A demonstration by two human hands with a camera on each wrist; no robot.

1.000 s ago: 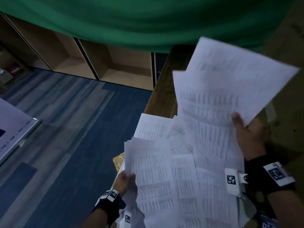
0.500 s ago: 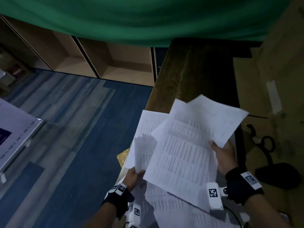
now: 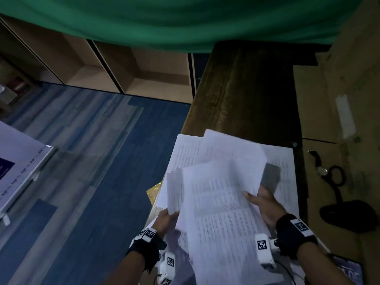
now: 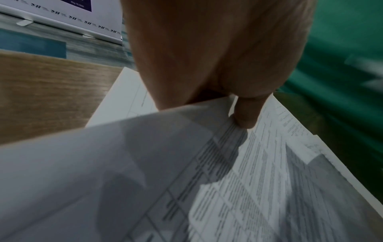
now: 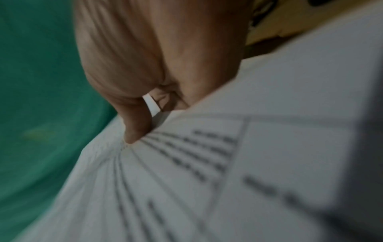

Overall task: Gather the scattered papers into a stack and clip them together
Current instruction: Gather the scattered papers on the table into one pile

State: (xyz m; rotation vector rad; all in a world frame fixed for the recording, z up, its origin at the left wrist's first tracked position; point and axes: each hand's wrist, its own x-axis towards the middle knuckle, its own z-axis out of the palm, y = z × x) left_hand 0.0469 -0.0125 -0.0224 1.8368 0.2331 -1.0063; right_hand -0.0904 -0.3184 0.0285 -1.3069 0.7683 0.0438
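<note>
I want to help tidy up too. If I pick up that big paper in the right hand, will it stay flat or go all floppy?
Probably floppy: the printed sheet already curves upward while the right hand pinches only one edge. It looks light, since a thumb and fingers hold it. It may slip or crease, as the sheets in the left hand fan apart unevenly.
</note>
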